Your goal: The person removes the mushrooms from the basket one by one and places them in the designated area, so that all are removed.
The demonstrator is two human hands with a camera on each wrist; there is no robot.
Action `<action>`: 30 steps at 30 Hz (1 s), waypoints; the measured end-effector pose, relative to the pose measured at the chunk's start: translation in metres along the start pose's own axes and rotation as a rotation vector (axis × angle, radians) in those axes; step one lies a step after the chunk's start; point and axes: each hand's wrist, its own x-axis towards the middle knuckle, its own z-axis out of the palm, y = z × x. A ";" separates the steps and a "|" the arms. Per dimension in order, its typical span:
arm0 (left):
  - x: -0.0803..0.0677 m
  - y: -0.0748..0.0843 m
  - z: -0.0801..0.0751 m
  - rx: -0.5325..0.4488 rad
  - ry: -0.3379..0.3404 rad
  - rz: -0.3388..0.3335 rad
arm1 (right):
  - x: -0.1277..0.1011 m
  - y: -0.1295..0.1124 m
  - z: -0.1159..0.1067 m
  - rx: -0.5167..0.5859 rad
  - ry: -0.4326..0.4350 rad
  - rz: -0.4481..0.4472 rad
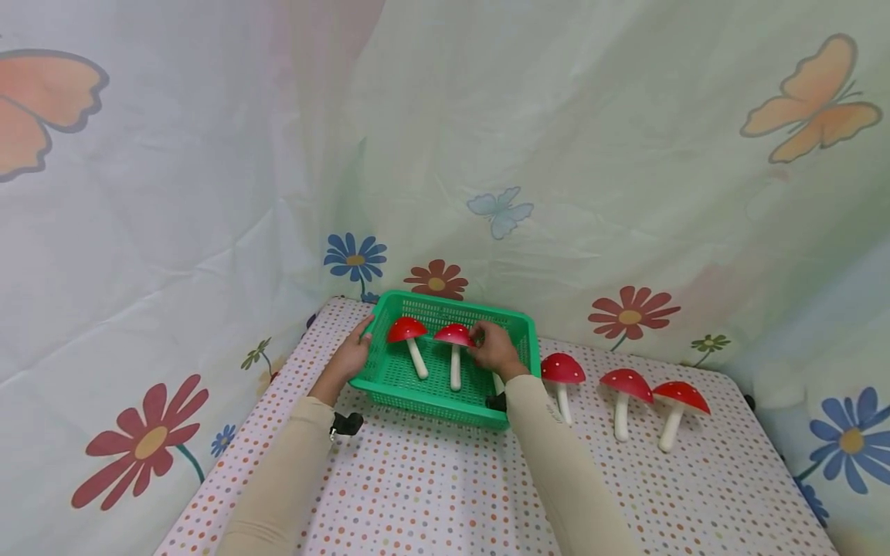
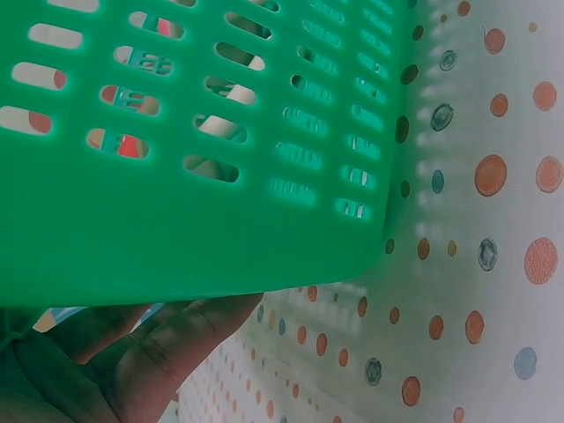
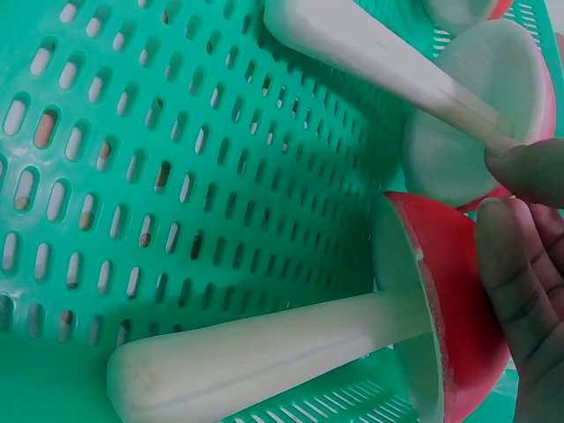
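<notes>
Your dotted-cloth table (image 1: 431,494) carries a green perforated plastic basket (image 1: 417,382) at frame centre. Your left hand (image 1: 353,354) lies open-fingered against its left wall. Your right hand (image 1: 495,347) grips a red-capped, white-stemmed toy mushroom (image 3: 423,317) inside the basket, beside two others.

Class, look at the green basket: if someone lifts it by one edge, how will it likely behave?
The green basket looks like thin slotted plastic, so probably light and stiff. Lifted by the edge the left hand touches, it would likely tilt, and the mushrooms inside might slide.
</notes>
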 end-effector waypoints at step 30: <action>0.000 0.000 0.001 0.012 -0.002 0.011 | -0.005 -0.008 -0.005 -0.043 0.119 0.032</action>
